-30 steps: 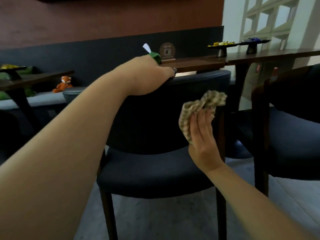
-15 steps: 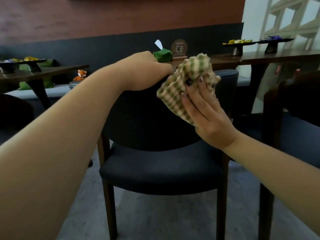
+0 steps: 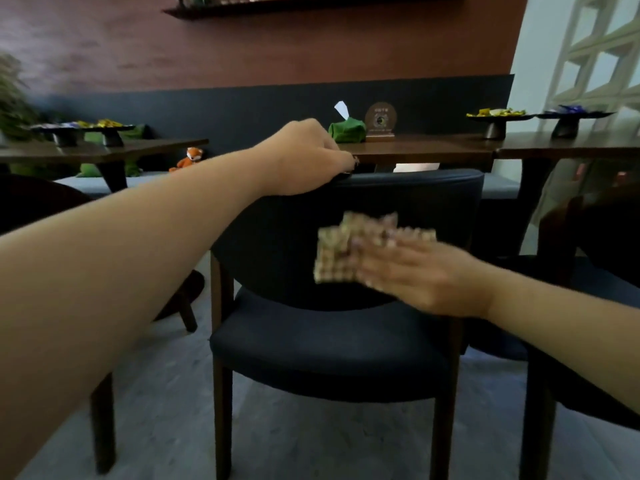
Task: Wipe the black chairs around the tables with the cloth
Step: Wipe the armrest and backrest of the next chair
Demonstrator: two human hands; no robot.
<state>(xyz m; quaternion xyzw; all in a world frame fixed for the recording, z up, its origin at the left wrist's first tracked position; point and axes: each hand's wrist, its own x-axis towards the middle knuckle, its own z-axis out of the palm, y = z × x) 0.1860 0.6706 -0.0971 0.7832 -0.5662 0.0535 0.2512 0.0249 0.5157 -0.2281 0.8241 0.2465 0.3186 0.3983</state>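
Since 0.5 s ago, the cloth [image 3: 349,251] is carried down from the top rail to the middle of the backrest of the black chair [image 3: 332,344]. It is pressed flat against the backrest by the right hand [image 3: 419,271], whose straight fingers are motion-blurred. The chair's top edge is gripped at its left end by the left hand [image 3: 304,157], fingers curled over it. Behind the chair, a green tissue holder [image 3: 347,130] and a round plaque [image 3: 380,119] are seen on the table [image 3: 433,147].
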